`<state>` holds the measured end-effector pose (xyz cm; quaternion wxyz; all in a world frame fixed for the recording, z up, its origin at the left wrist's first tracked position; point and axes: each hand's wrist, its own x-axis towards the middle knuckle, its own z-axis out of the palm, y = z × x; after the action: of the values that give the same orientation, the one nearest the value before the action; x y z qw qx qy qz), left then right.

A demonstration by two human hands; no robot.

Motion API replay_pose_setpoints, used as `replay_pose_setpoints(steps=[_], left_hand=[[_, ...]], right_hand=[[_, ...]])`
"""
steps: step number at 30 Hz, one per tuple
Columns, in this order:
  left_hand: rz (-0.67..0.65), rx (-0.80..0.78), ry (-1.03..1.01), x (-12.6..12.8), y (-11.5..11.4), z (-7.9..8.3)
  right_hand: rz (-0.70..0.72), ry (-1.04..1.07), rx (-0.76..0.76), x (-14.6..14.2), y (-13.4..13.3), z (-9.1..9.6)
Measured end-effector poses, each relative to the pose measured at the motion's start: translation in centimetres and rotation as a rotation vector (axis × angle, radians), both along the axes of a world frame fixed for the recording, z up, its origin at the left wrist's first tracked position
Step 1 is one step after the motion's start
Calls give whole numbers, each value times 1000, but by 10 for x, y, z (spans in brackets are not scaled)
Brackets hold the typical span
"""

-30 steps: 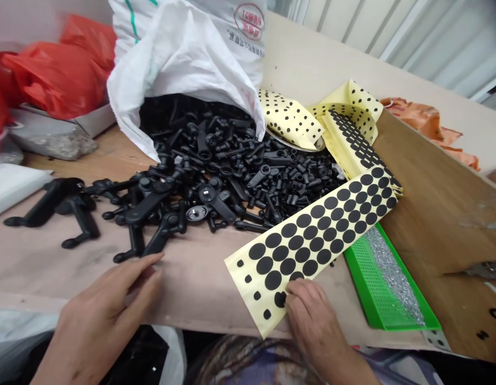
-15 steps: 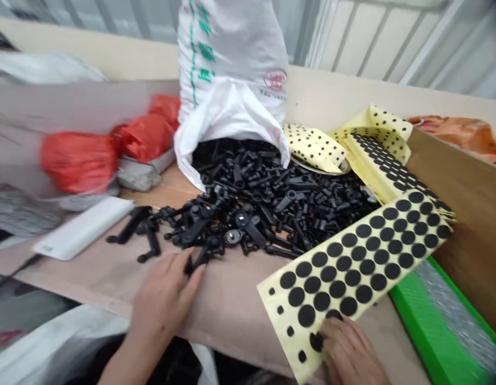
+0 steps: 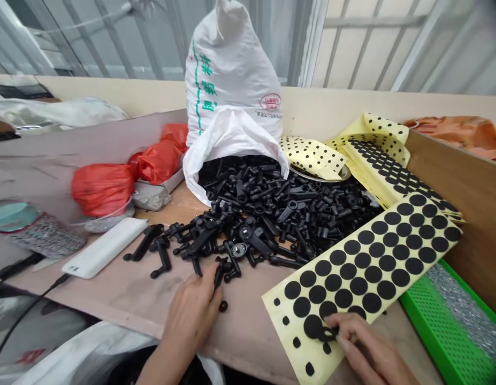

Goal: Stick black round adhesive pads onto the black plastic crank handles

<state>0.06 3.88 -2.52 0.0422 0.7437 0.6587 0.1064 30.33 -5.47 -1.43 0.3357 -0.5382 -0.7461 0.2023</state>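
A heap of black plastic parts [image 3: 272,214] spills from a white woven sack [image 3: 231,85] onto the bench. My left hand [image 3: 193,313] rests at the near edge of the heap, fingers closed round one black crank-shaped part [image 3: 220,275]. A long yellow backing sheet [image 3: 368,267] covered with round black stickers lies to the right. My right hand [image 3: 362,347] is at its near end, thumb and fingers pinching a black sticker [image 3: 326,334] partly lifted off the sheet.
A green perforated tray [image 3: 452,326] with small metal bits sits at the right by a brown board [image 3: 464,203]. More yellow sticker sheets [image 3: 372,149] lie behind. Red bags [image 3: 107,184], a white power bank [image 3: 103,248] with cable, and a mesh-wrapped item [image 3: 35,232] are at left.
The view has tilted up and swung left. My left hand has gone from lying flat to gripping a black part. My right hand has started peeling a sticker off the sheet.
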Motion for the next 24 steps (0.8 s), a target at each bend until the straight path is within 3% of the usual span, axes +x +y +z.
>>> replay_pose_setpoints(steps=[6, 10, 11, 13, 15, 16, 19, 24], left_hand=[[66, 68, -160, -1, 20, 12], [63, 249, -323, -3, 6, 9], [-17, 326, -310, 2, -1, 5], [-297, 470, -231, 15, -17, -6], [-582, 528, -169, 31, -31, -17], [-661, 527, -181, 38, -35, -20], [-699, 295, -329, 52, -43, -21], [-539, -274, -561, 60, -40, -5]], right_hand=[[21, 176, -135, -9, 5, 4], [-64, 411, -203, -5, 6, 2], [-89, 459, -226, -3, 6, 1], [-111, 513, -263, 2, 7, -1], [-108, 531, -278, 5, 8, -3], [-101, 531, -282, 6, 8, -3], [-75, 531, -295, 4, 8, -4], [-26, 680, -394, -4, 11, -4]])
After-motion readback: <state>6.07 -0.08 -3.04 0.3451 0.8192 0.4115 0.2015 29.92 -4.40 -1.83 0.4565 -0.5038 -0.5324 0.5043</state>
